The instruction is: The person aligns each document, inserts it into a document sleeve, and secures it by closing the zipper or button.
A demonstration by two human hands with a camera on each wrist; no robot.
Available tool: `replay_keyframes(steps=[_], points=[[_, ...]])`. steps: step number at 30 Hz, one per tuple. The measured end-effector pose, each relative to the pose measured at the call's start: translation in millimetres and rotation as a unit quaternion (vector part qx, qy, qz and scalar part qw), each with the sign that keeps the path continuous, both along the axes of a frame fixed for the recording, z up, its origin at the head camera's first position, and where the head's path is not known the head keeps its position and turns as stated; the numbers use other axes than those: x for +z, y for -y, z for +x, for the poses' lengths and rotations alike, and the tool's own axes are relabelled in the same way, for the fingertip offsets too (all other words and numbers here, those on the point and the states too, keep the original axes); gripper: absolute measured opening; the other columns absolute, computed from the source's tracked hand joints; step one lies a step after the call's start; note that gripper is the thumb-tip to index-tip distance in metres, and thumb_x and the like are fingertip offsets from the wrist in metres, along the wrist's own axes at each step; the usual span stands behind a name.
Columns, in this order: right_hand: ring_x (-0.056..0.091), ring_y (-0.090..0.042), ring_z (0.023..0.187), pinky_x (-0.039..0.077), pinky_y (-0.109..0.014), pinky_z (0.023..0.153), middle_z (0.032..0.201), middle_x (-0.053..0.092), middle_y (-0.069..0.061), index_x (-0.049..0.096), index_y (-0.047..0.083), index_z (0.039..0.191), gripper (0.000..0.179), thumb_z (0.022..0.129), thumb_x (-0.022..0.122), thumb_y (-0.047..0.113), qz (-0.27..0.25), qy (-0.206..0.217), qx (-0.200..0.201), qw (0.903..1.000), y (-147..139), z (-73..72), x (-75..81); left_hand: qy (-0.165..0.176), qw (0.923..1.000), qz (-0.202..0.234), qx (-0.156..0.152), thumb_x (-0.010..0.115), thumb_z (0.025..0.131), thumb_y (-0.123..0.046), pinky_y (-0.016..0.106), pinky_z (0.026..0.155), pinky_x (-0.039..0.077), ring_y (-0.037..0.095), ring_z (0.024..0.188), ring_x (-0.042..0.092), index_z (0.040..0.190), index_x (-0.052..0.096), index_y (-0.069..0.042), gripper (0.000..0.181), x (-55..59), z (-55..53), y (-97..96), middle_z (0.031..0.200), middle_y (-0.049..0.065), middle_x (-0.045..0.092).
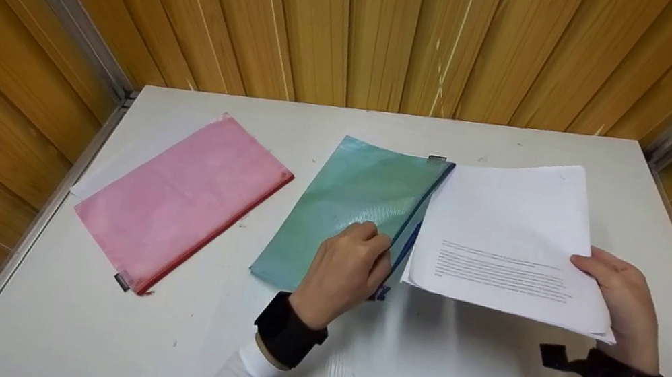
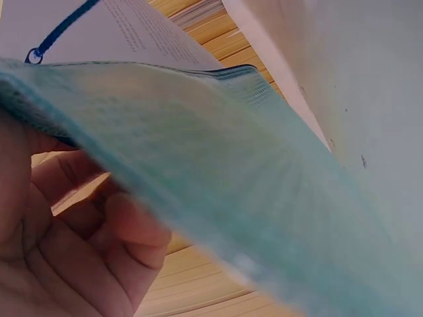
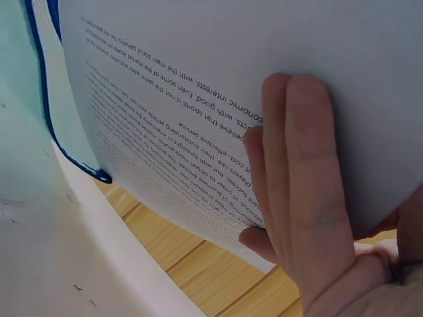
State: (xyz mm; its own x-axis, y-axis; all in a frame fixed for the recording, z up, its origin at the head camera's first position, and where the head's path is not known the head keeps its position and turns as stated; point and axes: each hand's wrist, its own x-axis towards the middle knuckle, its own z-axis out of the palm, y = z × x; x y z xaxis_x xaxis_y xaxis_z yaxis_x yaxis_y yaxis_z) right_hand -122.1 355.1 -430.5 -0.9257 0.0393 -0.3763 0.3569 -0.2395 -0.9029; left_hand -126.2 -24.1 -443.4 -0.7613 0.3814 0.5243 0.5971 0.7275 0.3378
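In the head view a green zip pouch (image 1: 335, 195) lies on the white table, its dark blue zip side parted toward the right. My left hand (image 1: 345, 265) grips that pouch near the zip edge; the left wrist view shows the curled fingers (image 2: 139, 224) at the pouch's raised mesh edge. A stack of printed paper sheets (image 1: 507, 224) is held by my right hand (image 1: 627, 305), thumb on top and fingers (image 3: 310, 145) spread underneath. The stack's left edge is right at the pouch's opening. Its near edge is lifted, with a shadow below on the table.
A pink zip pouch (image 1: 183, 204) with a red zip lies at the table's left, with a white sheet (image 1: 134, 148) showing past its far edge. The white table (image 1: 79, 337) meets wood-patterned walls (image 1: 376, 31) at the back and sides.
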Motion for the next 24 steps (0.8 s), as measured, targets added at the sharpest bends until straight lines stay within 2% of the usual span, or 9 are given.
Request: replay_keyframes(steps=[4,6,8,11,16,20,24], points=[[0.082,-0.009,0.086,0.066,-0.023,0.071,0.100,0.084,0.006,0.069,0.022,0.117,0.007,0.113,0.064,0.018,0.015,-0.007,0.005,0.9998,6.2,-1.3,-0.1,0.016,0.9998,-0.008,0.001,0.070,0.099,-0.001,0.020,0.059,0.032,0.009,0.070,0.038,0.076,0.065,-0.009,0.025,4.8,1.8,0.3,0.076,0.004,0.050],[0.082,-0.009,0.086,0.066,-0.023,0.072,0.099,0.084,0.007,0.066,0.014,0.133,0.020,0.113,0.063,0.018,0.018,-0.009,0.001,0.9998,9.1,-1.4,0.3,0.029,0.9995,-0.008,-0.002,0.070,0.100,-0.002,0.020,0.059,0.031,0.009,0.069,0.038,0.077,0.066,-0.009,0.025,6.3,2.3,0.6,0.075,0.003,0.047],[0.082,-0.008,0.087,0.066,-0.023,0.073,0.100,0.084,0.007,0.053,0.003,0.153,0.043,0.114,0.062,0.018,0.020,-0.011,-0.006,0.9997,12.6,-1.4,0.7,0.046,0.9989,-0.002,-0.007,0.069,0.101,-0.002,0.019,0.060,0.028,0.008,0.068,0.036,0.077,0.064,-0.009,0.026,7.1,2.6,0.9,0.073,0.000,0.042],[0.082,-0.008,0.088,0.066,-0.023,0.073,0.100,0.084,0.009,0.027,-0.011,0.168,0.069,0.114,0.060,0.018,0.030,-0.016,-0.021,0.9992,19.5,-1.8,1.6,0.079,0.9965,0.018,-0.019,0.067,0.103,-0.002,0.019,0.060,0.025,0.008,0.066,0.034,0.074,0.057,-0.008,0.032,8.5,2.5,1.6,0.070,-0.004,0.034],[0.082,-0.006,0.088,0.066,-0.022,0.073,0.099,0.084,0.011,0.021,-0.014,0.169,0.072,0.115,0.057,0.015,0.038,-0.025,-0.046,0.9979,30.1,-2.7,2.8,0.139,0.9873,0.057,-0.052,0.064,0.104,0.000,0.017,0.059,0.026,0.007,0.064,0.035,0.070,0.047,-0.010,0.039,10.3,0.2,3.8,0.068,-0.007,0.031],[0.081,-0.005,0.088,0.065,-0.022,0.072,0.097,0.083,0.012,0.021,-0.014,0.169,0.070,0.115,0.056,0.015,0.046,-0.022,-0.060,0.9969,36.0,-3.3,3.6,0.182,0.9771,0.077,-0.079,0.060,0.101,0.006,0.017,0.059,0.028,0.006,0.064,0.035,0.068,0.045,-0.010,0.038,11.7,-2.2,6.4,0.069,-0.007,0.031],[0.081,-0.004,0.087,0.065,-0.022,0.071,0.096,0.082,0.013,0.022,-0.014,0.169,0.069,0.115,0.054,0.014,0.055,-0.021,-0.071,0.9957,40.3,-4.3,4.3,0.217,0.9680,0.088,-0.090,0.058,0.097,0.009,0.018,0.062,0.032,0.009,0.067,0.040,0.076,0.062,-0.001,0.024,15.0,-3.3,9.6,0.072,-0.004,0.040]])
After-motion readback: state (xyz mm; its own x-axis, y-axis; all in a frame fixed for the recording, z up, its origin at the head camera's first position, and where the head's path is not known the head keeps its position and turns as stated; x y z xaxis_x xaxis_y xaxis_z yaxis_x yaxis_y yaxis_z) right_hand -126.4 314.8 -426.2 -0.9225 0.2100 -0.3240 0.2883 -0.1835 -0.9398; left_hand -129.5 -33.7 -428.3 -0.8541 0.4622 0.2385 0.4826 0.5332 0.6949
